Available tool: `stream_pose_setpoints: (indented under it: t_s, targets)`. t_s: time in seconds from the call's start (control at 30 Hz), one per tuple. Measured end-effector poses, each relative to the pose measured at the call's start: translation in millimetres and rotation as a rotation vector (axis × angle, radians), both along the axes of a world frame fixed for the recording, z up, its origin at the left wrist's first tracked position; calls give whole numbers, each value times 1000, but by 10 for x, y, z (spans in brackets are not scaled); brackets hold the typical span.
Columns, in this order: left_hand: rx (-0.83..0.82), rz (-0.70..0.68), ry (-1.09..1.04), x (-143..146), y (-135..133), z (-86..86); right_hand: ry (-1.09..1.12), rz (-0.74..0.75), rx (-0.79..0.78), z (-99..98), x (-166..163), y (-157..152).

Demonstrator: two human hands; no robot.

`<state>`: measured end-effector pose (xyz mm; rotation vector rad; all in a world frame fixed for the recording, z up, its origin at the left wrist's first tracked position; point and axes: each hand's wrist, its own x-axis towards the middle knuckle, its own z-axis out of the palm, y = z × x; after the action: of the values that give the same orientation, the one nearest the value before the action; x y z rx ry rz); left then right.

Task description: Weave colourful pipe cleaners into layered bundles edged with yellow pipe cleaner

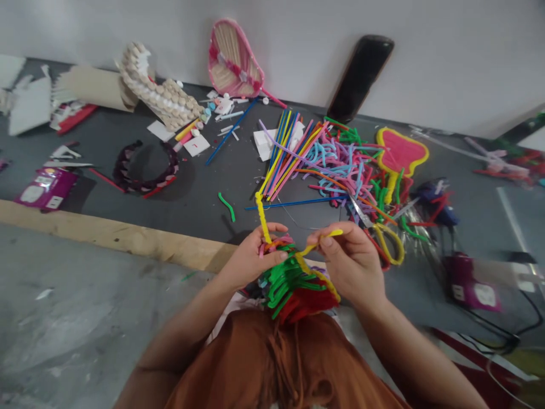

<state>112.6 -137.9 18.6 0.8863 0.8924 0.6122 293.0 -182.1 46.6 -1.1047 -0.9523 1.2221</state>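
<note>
My left hand is closed on the upper end of a pipe-cleaner craft, made of green, red, orange and pink fuzzy strips with a yellow edge. A twisted yellow handle sticks up from it beside my left fingers. Between thumb and forefinger, my right hand pinches a yellow pipe cleaner, whose lower end meets the craft's yellow edge. The craft hangs over my lap at the table's front edge. My left palm hides part of its top.
Long pipe cleaners lie beside a heap of cut pieces. Yellow-handled scissors rest to the right. A phone leans on the wall near a pink fan. A dark headband and purple box lie left.
</note>
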Motion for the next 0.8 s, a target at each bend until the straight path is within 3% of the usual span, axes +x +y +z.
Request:
stream_pose_setpoints:
  t_s: [0.27,0.43,0.6,0.7,0.8]
  targets:
    - [40,31,27,25,4,29,-216,-19,118,130,-181,160]
    - [17,75,15,-4,-31,-16,-270,-13,-94,123,-87,127]
    - [23,103,44,1,-57,-33,-543,211,-193,159,40,17]
    - [52,109,48,21,-56,-8,-605,388,-240,180,36,-3]
    - [100,100,82,33,-58,27,-646,453,-262,158,24,14]
